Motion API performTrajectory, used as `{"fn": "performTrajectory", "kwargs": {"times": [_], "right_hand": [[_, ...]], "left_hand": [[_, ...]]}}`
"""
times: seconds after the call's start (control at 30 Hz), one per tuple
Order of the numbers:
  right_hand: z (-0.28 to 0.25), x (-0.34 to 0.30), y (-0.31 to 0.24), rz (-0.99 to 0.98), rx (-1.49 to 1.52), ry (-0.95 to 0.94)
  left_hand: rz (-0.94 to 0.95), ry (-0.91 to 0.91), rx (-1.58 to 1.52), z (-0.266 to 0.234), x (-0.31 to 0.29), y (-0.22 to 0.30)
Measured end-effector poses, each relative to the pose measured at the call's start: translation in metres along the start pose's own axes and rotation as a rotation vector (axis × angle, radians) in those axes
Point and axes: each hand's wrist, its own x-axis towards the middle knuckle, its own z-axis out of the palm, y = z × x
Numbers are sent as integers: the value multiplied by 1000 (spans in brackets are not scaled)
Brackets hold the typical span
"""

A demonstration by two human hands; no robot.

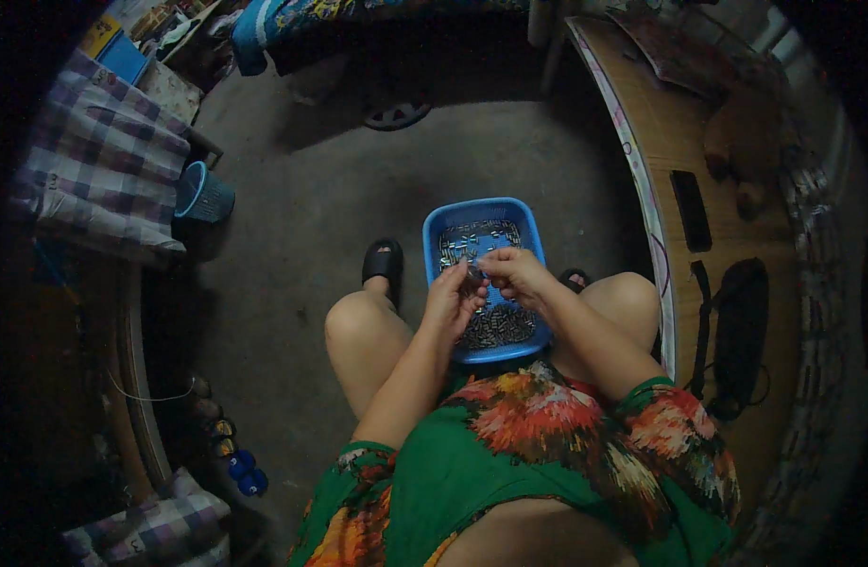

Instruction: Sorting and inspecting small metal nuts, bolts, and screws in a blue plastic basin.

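Observation:
A blue plastic basket [434, 233] rests in front of me, between my knees. Many small shiny metal pieces [498, 326] lie in it, in a dense heap at the near end and more loosely at the far end. Over its middle, my left hand [455, 297] is closed around some small metal pieces, palm partly turned up. My right hand [515, 273] meets it at the fingertips, thumb and forefinger pinched together on a small metal piece. The exact shape of the pieces is too small to make out.
A brown wooden board or bench [675, 312] runs along the right, bearing a black phone [691, 210] and a dark bag [741, 317]. At left stands a blue-grey bin [207, 194] beside a checked cloth [108, 151]. Blue round objects [247, 472] lie at lower left.

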Motion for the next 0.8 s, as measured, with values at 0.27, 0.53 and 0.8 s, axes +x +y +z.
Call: {"fn": "performTrajectory", "kwargs": {"times": [0.27, 0.53, 0.8], "right_hand": [[-2, 2, 3, -69, -159, -33], [1, -3, -1, -114, -238, -7], [6, -6, 3, -364, -348, 20]], "left_hand": [[5, 11, 5, 3, -2, 0], [61, -11, 40, 5, -4, 2], [114, 39, 97, 6, -5, 3]]}}
